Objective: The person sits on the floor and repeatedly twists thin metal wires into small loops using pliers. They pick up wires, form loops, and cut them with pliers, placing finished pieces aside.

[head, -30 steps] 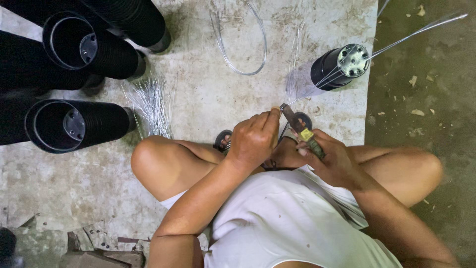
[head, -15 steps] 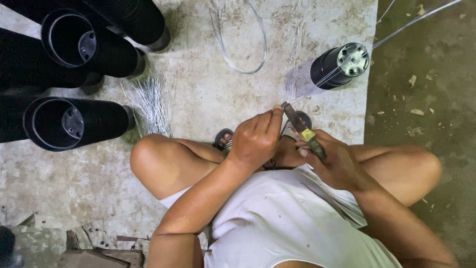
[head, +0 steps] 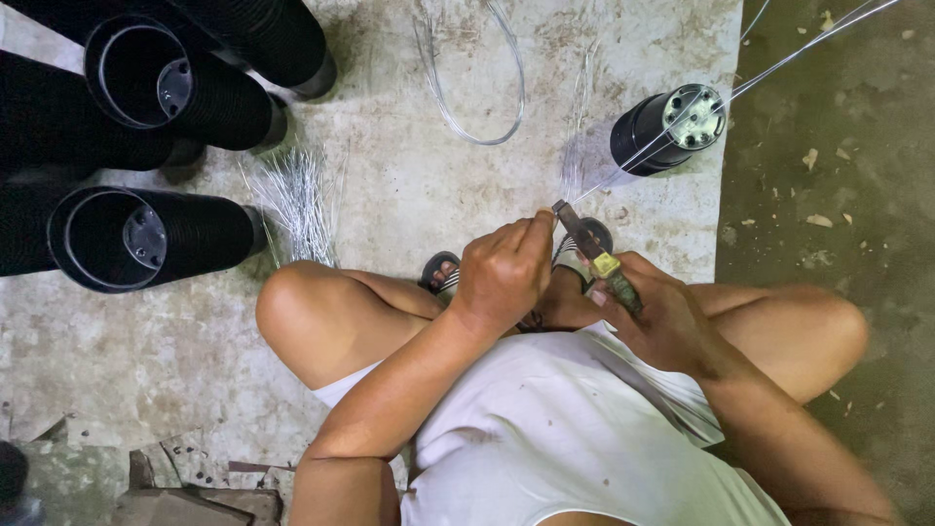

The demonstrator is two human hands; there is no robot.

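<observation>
I sit cross-legged on the floor. My right hand grips a pair of pliers whose jaws point up and left. My left hand is closed beside the jaws, pinching thin metal wire at the plier tip. The wire runs up and right, past a small black plastic pot lying on its side, and out of the top right corner. What the left fingers pinch is too thin to see clearly.
Stacks of black plastic pots lie on their sides at the left. A pile of short cut wire pieces rests on the pale mat. A loop of wire lies at top centre. Bare dirty floor is at the right.
Both hands stay together at the pliers with almost no movement. The long wire toward the top right has shifted slightly.
</observation>
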